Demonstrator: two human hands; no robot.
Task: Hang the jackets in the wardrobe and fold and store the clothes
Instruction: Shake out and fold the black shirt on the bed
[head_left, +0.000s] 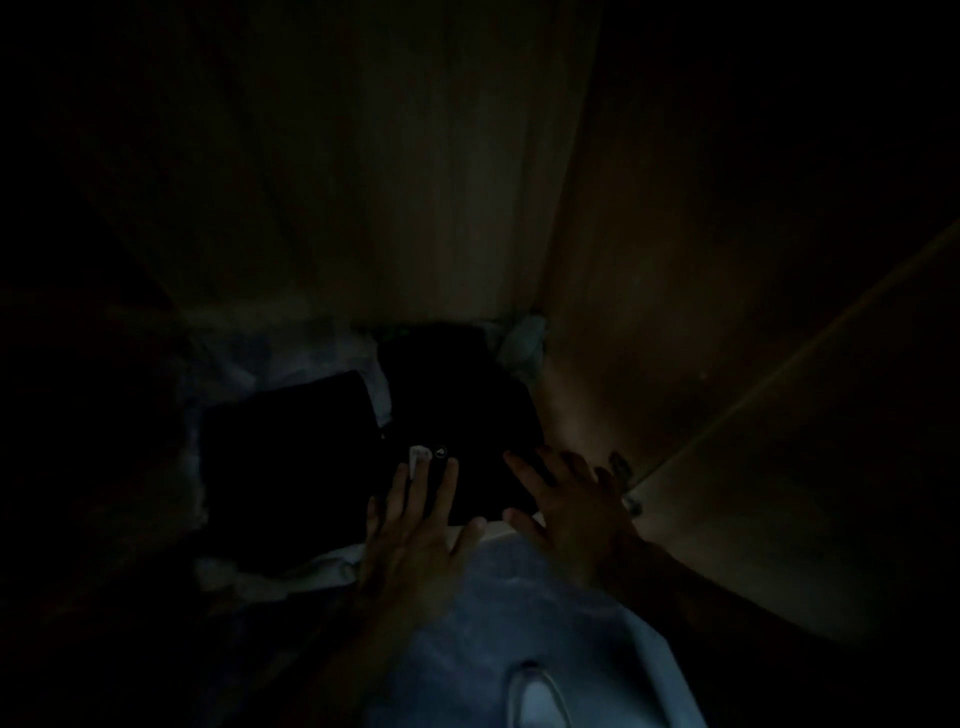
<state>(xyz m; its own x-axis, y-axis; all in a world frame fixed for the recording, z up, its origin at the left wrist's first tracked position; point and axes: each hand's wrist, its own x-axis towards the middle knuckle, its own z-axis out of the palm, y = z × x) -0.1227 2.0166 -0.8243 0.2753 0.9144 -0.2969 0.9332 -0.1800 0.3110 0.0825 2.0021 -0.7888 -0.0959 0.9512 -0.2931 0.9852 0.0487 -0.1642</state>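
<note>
The view is very dark, inside a wardrobe. A folded black garment (462, 410) with a small white label lies on a shelf against the right wall. My left hand (415, 530) rests flat on its near edge, fingers straight and spread. Flat too, my right hand (566, 504) presses on the garment's near right corner. A second folded black garment (291, 447) lies just to the left, on top of pale clothes (249, 358).
Wooden wardrobe walls (415, 182) rise at the back and right. An open door edge (779, 384) runs diagonally at the right, with a hinge (631, 501) by my right hand. White cloth (291, 571) lies at the shelf front. A greenish item (524, 338) sits in the back corner.
</note>
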